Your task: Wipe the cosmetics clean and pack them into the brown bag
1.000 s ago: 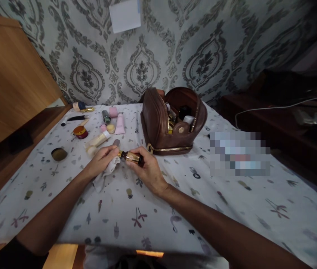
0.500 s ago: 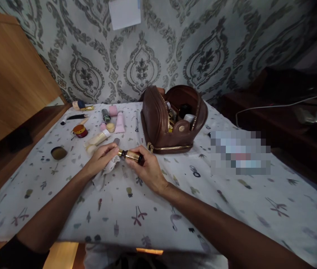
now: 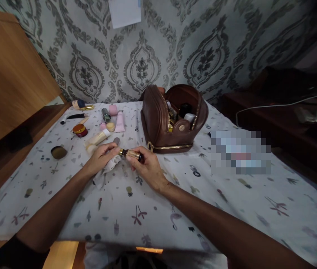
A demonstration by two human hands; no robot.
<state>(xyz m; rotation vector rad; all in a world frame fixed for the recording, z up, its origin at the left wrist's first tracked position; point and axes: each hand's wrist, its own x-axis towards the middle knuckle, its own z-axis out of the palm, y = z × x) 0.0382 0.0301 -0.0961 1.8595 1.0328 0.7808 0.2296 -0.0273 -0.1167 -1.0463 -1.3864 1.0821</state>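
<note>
A small dark bottle (image 3: 134, 154) with a gold label lies sideways between my hands, above the patterned cloth. My right hand (image 3: 150, 170) is closed around its body. At the bottle's left end, my left hand (image 3: 100, 160) pinches the gold cap (image 3: 122, 151). A crumpled white tissue (image 3: 112, 164) hangs under the left fingers. Behind and to the right stands an unzipped brown bag (image 3: 165, 130) with several containers inside. Close beyond my left hand lies a cream-coloured tube (image 3: 98, 138) with a white cap.
Pink tube (image 3: 119, 122), pink jar (image 3: 113, 110), green bottle (image 3: 105, 115), red jar (image 3: 80, 130) and dark oval item (image 3: 58, 152) are at the left on the cloth (image 3: 164, 224). A blurred-out item (image 3: 239, 152) lies right. Behind is a patterned wall (image 3: 141, 48).
The bottle has turned slightly in my right fingers, so its label shows differently. Both hands remain in nearly the same place.
</note>
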